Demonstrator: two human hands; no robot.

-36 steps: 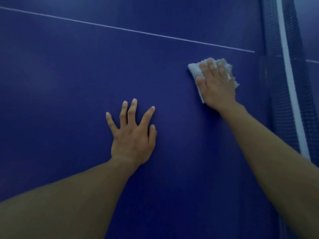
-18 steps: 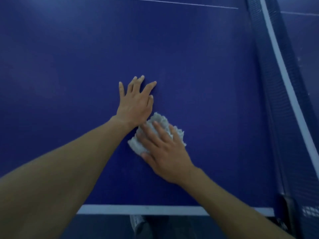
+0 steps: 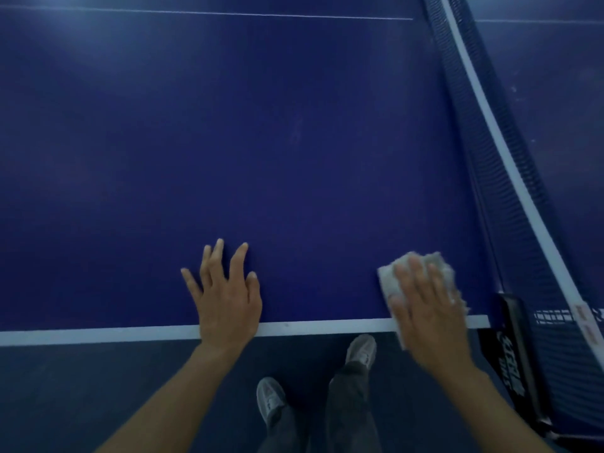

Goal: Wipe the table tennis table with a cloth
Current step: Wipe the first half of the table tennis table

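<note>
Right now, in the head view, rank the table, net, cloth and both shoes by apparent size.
1. table
2. net
3. cloth, partly covered by the right hand
4. left shoe and right shoe: they look alike, so they are not ranked against each other

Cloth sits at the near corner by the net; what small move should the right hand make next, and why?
Probably slide the crumpled white cloth leftward along the white edge line toward the left hand. The right hand presses it flat at the near edge of the blue table tennis table, close beside the black net post, so little surface remains to the right.
</note>
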